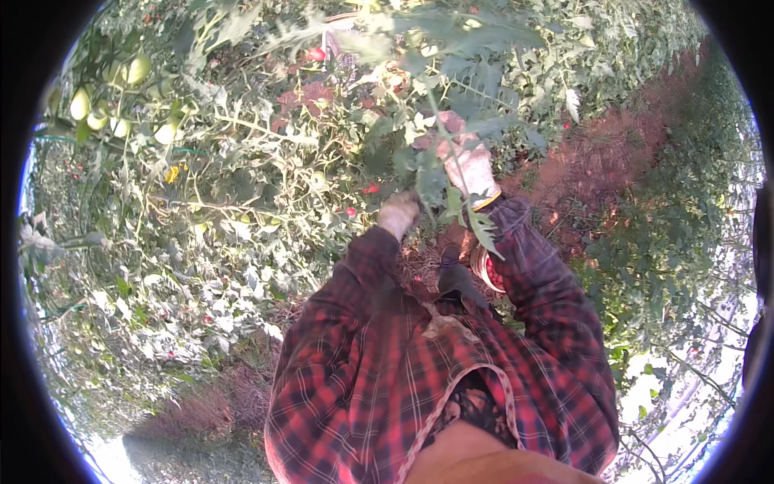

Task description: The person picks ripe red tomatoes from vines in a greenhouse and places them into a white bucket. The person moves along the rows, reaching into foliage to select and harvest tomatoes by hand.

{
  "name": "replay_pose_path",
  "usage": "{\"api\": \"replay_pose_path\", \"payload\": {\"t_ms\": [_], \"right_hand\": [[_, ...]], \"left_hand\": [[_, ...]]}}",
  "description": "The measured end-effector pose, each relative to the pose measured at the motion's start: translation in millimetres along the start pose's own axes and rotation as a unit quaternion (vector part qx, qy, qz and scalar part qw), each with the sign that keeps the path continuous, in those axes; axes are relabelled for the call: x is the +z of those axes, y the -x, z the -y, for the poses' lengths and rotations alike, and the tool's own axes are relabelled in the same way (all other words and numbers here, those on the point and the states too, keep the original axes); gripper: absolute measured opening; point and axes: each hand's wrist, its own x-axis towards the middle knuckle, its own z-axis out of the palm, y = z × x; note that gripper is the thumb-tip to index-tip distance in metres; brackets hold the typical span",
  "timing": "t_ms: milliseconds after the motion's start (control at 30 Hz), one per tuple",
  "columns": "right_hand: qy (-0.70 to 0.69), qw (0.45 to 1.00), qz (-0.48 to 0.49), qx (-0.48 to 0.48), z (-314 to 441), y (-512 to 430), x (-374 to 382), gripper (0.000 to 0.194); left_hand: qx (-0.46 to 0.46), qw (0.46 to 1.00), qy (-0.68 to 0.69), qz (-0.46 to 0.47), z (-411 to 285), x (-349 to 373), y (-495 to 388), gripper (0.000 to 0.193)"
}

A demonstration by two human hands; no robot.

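Observation:
My left hand [399,213], in a pale work glove, reaches into the tomato vines at the centre; it is blurred, and its fingers are hidden in shade. Small red tomatoes [371,188] hang just to its upper left. Farther up and to the right, my right hand [467,160], in a whitish glove with a yellow cuff edge, is among the leaves. Foliage near the camera covers part of it, so its fingers and anything in them cannot be made out. Below my right forearm, partly behind the sleeve, stands a round container [484,270] holding red tomatoes.
Green tomatoes [139,69] hang in a cluster at the upper left. Dense vines stand on both sides, with a reddish-brown soil path [598,163] running to the upper right. A leafy stem [484,230] hangs close before my right arm. A pale crate-like object [341,48] shows at the top.

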Motion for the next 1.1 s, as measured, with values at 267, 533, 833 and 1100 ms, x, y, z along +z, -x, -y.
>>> {"api": "replay_pose_path", "payload": {"t_ms": [267,533,833,1100], "right_hand": [[-0.314,0.945,0.0,-0.088,-8,-38,44,0.039],[-0.243,0.948,-0.047,-0.199,-66,-20,85,0.07],[-0.303,0.873,-0.215,-0.314,-93,-22,86,0.053],[-0.006,0.972,-0.198,-0.127,-176,-24,60,0.048]], "left_hand": [[-0.081,0.915,0.154,0.363,-28,136,127,0.041],[0.03,0.854,0.17,0.491,36,281,174,0.052],[-0.09,0.905,0.414,0.025,54,153,14,0.044],[-0.076,0.822,0.515,-0.23,-8,2,36,0.051]]}}
